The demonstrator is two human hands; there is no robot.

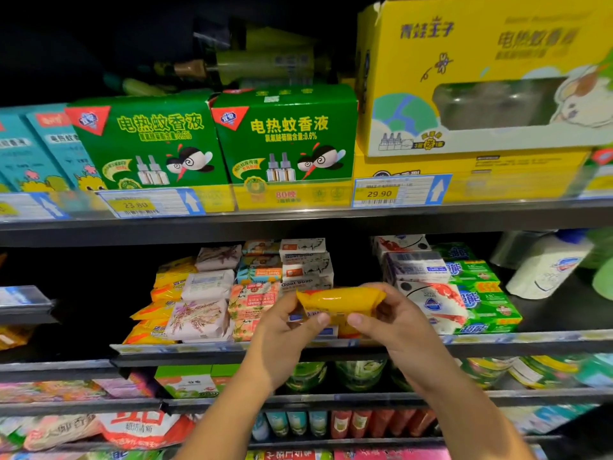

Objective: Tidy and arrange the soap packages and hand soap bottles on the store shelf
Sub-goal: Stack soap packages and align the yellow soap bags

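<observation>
Together, left hand (284,328) and right hand (393,318) clamp fingers on yellow soap package (339,302) near shelf edge (199,348).

Dark gap between the Goat Soap stack (306,260) and the white-and-red soap boxes (413,265), open toward the back. The left hand (282,327) and right hand (398,322) pinch a yellow soap package (341,303) right in front of it. Left of the yellow soap packs (166,293) the shelf looks open, too dark to be sure. Right of the green soap packs (481,293) is bare shelf floor, then a tilted white bottle (547,270). The upper shelf edge (298,224) sits close over the stacks.
</observation>
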